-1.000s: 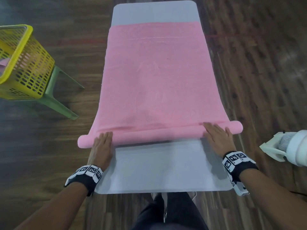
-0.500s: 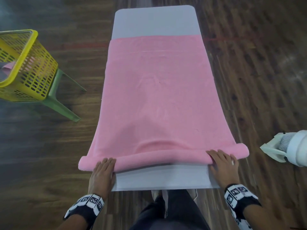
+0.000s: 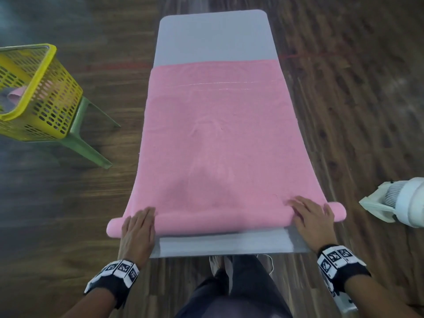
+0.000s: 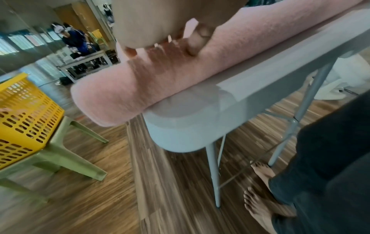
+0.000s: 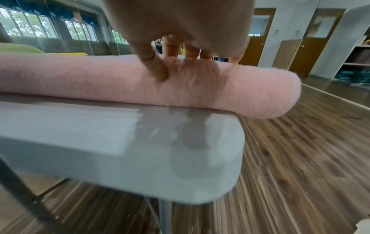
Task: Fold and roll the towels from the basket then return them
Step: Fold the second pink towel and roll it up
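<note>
Left hand point(image 3: 137, 230) | right hand point(image 3: 312, 222) | flat atop towel point(image 3: 215, 143) roll ends

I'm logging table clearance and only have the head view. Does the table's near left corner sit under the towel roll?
Observer: Partly. In the left wrist view the pink towel roll's end hangs past the grey table corner.
Operator: What's under the table?
Observer: Thin metal legs and the person's bare feet on the wood floor.
Operator: How does the right hand touch the roll?
Observer: In the right wrist view, the right hand's fingers press down on top.
</note>
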Available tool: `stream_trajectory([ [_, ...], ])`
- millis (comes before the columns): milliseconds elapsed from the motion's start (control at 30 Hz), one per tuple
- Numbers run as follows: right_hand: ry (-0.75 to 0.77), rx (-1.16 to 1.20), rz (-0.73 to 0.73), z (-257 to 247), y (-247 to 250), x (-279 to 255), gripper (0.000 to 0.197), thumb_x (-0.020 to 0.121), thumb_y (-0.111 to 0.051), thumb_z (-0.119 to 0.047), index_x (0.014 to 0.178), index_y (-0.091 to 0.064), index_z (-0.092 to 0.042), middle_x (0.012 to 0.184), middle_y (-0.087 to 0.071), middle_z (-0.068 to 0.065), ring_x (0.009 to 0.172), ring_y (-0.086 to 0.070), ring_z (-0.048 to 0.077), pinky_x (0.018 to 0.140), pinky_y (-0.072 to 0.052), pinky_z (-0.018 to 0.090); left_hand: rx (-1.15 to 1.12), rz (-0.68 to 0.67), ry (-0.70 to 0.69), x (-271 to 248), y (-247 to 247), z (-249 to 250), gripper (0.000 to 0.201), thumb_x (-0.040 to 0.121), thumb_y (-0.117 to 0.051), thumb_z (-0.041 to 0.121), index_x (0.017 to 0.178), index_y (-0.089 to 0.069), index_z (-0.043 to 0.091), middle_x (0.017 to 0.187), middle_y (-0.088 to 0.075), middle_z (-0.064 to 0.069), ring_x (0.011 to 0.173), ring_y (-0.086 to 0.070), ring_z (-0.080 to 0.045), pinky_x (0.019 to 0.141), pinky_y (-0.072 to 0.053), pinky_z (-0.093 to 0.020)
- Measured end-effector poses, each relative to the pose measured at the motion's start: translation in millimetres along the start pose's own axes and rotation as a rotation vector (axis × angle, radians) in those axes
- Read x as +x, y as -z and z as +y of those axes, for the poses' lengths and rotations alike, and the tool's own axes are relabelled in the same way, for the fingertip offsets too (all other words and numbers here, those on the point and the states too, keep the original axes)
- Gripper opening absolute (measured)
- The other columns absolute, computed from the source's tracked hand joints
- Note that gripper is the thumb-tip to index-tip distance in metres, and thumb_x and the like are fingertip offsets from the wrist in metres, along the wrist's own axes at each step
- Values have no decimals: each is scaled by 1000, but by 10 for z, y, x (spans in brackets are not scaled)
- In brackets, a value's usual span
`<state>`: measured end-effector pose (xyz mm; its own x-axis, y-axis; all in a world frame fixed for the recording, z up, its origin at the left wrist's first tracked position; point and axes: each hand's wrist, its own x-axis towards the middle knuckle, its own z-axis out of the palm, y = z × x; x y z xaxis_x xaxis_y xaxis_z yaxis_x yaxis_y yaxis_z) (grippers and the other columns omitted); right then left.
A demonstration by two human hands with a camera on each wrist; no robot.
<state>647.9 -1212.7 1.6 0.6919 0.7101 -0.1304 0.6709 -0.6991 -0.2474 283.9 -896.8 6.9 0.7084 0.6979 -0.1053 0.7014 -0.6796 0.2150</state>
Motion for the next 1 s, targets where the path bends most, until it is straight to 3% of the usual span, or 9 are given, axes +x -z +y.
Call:
stream_trajectory([
  [100, -31, 16, -75, -27, -36, 10, 45, 96, -35, -48, 137, -48, -34, 147, -43, -13, 139, -34, 13, 114, -13, 54, -67, -95, 67, 51, -88, 55, 59, 95, -22, 41, 143, -41, 11, 147, -43, -10, 139, -34, -28, 117, -20, -48],
  [167, -25, 30, -111, -11, -101, -87, 53, 91, -57, -46, 140, -42, -34, 147, -43, -13, 141, -33, 16, 115, -10, 55, -9, -157, -30, -16, -174, 34, 64, 91, -40, 46, 143, -39, 8, 148, -41, -11, 140, -33, -29, 117, -19, -48],
  [267, 10, -42, -122, 4, -72, -93, 57, 71, -74, -26, 121, -50, -34, 121, -62, -6, 117, -54, 22, 107, -29, 59, 24, -173, -95, -16, -104, 23, 67, 70, -77, 23, 131, -52, 9, 133, -56, -11, 126, -50, -32, 110, -32, -49],
  [400, -15, -113, -210, -49, 147, 382, 43, 74, -56, -39, 116, -62, -31, 116, -64, -6, 110, -54, 23, 107, -25, 52, 48, -99, -94, 346, 112, 29, 44, 65, -58, 26, 107, -67, 14, 105, -69, -3, 95, -63, -28, 86, -46, -44],
  [533, -15, -33, -98, -148, 251, 721, 38, 94, -50, -30, 131, -54, -31, 144, -48, -4, 133, -41, 19, 114, -13, 57, 70, -81, -41, 684, 130, 25, 44, 96, -32, 25, 135, -46, 10, 133, -53, -9, 121, -49, -29, 107, -35, -50],
  [633, -8, -28, -202, -229, 176, 676, 50, 95, -46, -49, 141, -41, -30, 148, -42, -7, 139, -32, 17, 115, -7, 55, 95, -177, -47, 722, 44, 24, 51, 94, -53, 32, 137, -44, 7, 137, -51, -10, 130, -43, -32, 112, -26, -52],
  [700, 12, -79, -194, -227, 94, 536, 57, 85, -62, -41, 138, -46, -27, 139, -50, -3, 133, -40, 22, 113, -13, 57, 119, -208, -70, 660, 25, 63, 58, 79, -70, 27, 131, -51, 7, 127, -58, -9, 123, -49, -31, 111, -28, -53],
  [833, -2, -79, -94, -221, -2, 229, 51, 68, -72, -22, 118, -60, -24, 115, -64, -2, 112, -54, 25, 107, -25, 57, 95, -151, -68, 404, 19, 105, 51, 68, -74, 13, 117, -58, 10, 111, -63, -5, 109, -56, -29, 106, -36, -52],
  [1000, -8, -46, -13, -206, -81, -153, 45, 63, -50, -40, 101, -68, -25, 99, -68, -4, 97, -60, 24, 102, -25, 49, 62, -150, -102, -61, -85, 55, 60, 56, -81, 11, 113, -61, 10, 108, -63, -5, 103, -58, -30, 103, -39, -52],
])
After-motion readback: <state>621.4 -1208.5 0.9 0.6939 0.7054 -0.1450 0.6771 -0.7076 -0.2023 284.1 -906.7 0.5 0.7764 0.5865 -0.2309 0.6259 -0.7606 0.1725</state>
